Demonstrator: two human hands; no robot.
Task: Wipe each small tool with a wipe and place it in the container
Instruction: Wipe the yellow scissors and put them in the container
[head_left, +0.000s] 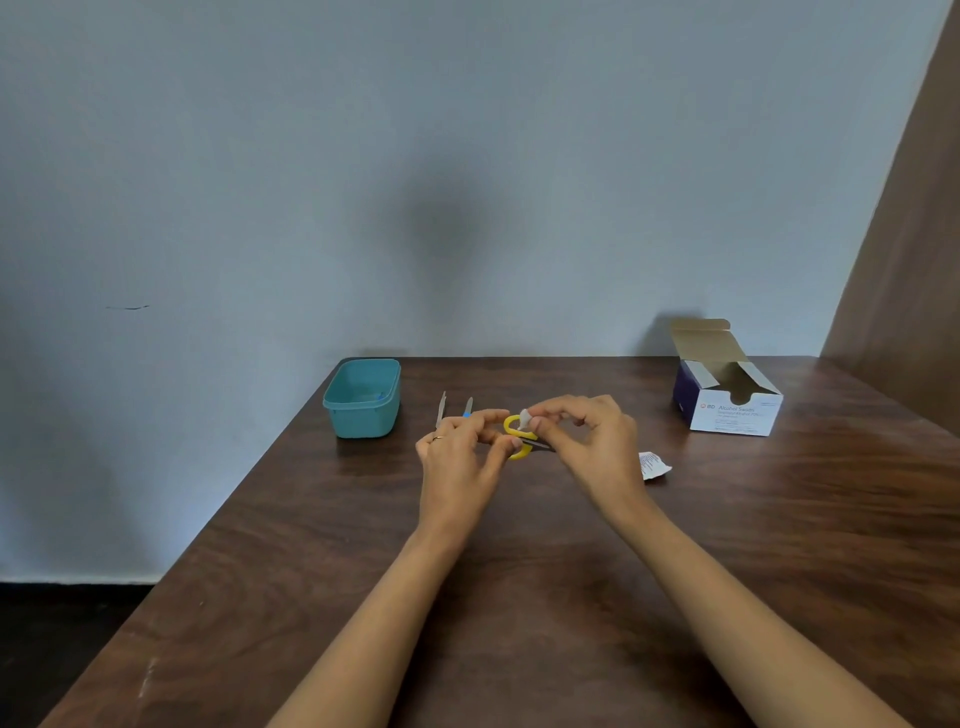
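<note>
Right now the scissors (517, 439) are in the middle of the tabletop (519, 597), caught between my two hands. My left hand (457, 457) has a narrow grip, thumb and fingertips pinching one yellow loop. My right hand (589, 439) pinches the folded wipe (524, 417) against the other loop. I judge the scissors light and stiff, with slick plastic loops and a pointed dark blade end that runs under my right fingers. The loops are the safe place to hold while the wipe runs along the metal. The wipe looks soft and limp, so it needs fingertip pressure behind it. Both forearms reach forward and converge, wrists lifted a little, fingers curled downward. The container (362, 415) stands well apart to my left, with two more tools (441, 410) lying between it and my left hand.
</note>
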